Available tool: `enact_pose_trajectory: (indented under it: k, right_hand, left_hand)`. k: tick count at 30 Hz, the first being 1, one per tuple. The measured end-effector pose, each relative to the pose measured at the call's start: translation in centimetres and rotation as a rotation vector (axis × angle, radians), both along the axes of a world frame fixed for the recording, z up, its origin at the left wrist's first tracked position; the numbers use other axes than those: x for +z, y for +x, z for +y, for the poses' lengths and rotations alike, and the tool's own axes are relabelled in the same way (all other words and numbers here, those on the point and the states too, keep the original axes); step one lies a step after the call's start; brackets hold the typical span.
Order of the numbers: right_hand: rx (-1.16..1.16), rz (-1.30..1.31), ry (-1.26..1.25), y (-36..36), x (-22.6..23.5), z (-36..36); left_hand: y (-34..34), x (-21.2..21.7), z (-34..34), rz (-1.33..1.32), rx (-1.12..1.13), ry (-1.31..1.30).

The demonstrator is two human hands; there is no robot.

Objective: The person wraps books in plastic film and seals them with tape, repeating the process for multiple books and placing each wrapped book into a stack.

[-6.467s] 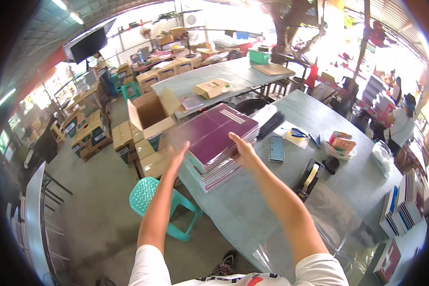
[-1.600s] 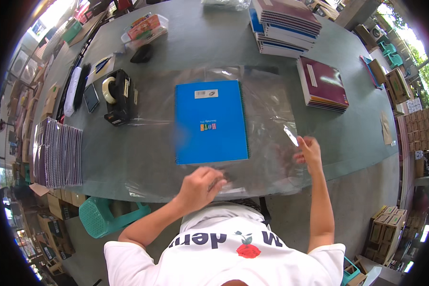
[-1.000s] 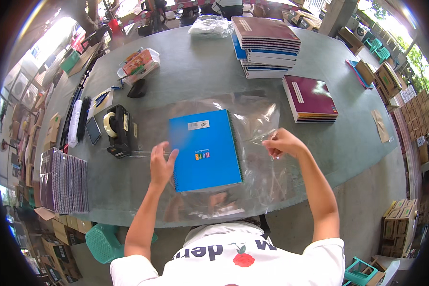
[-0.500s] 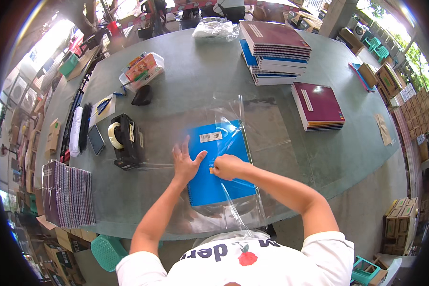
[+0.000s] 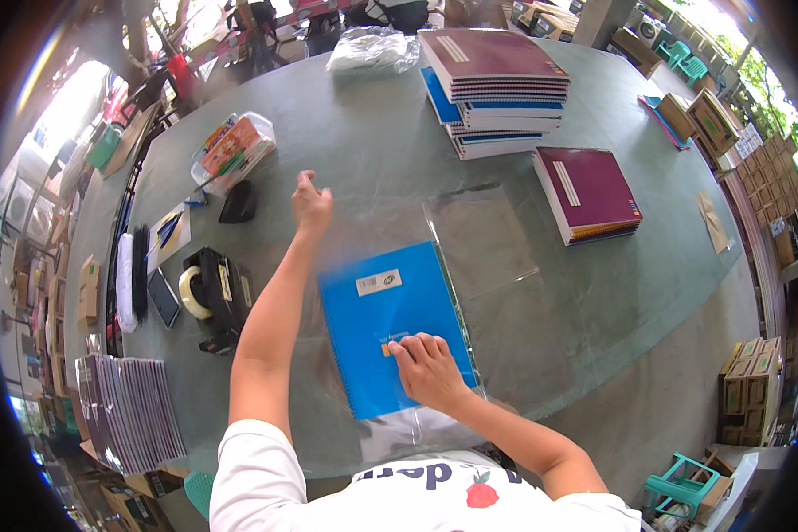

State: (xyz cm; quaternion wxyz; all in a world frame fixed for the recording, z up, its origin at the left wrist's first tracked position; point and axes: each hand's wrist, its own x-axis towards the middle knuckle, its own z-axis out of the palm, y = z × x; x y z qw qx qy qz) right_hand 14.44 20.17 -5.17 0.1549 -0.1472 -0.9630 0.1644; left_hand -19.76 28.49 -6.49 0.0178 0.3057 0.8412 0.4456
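Note:
A blue spiral notebook (image 5: pixel 390 310) with a white label lies on the table in front of me. My right hand (image 5: pixel 432 371) rests on its lower cover, fingers slightly bent and apart, holding nothing. Clear plastic film (image 5: pixel 417 428) shows below the notebook's lower edge. A flat clear plastic sheet (image 5: pixel 483 239) lies to its right. My left hand (image 5: pixel 312 204) is raised beyond the notebook's upper left corner, fingers curled together. Whether it pinches any film cannot be made out. Left of the notebook stands a black tape dispenser (image 5: pixel 217 300) with a roll of tape.
Maroon and blue notebooks form a tall stack (image 5: pixel 496 93), with a smaller maroon stack (image 5: pixel 590 193) nearer. More wrapped notebooks (image 5: pixel 133 412) stand at the left edge. A plastic tub (image 5: pixel 235 151), black mouse-shaped object (image 5: pixel 238 202), phone (image 5: pixel 163 298) and plastic bundle (image 5: pixel 372 50) lie around the table.
My left hand has lifted off the notebook and moved up and left, its fingers closing. My right hand has opened out on the cover. The loose film over the notebook no longer stands up.

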Motion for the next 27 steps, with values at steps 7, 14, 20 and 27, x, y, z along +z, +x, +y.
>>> enact_pose_trajectory:
  k: [7, 14, 20, 27]
  right_hand:
    - [-0.024, -0.191, -0.071, -0.4, 0.7, 0.1]
    - [-0.033, -0.215, -0.057, -0.1, 0.0, 0.3]
    - [-0.062, -0.135, 0.002, -0.4, -1.0, 0.0]
    - [-0.071, -0.110, 0.071, -0.6, -1.8, 0.3]
  left_hand:
    - [7.0, -3.7, 7.6, -0.006, -0.776, -0.265]
    - [1.0, -0.9, 0.6, -0.168, -0.824, -0.692]
    - [-8.2, 2.9, -16.5, 0.185, -0.719, -1.313]
    - [1.8, 4.2, -21.4, -1.021, -0.372, 0.186]
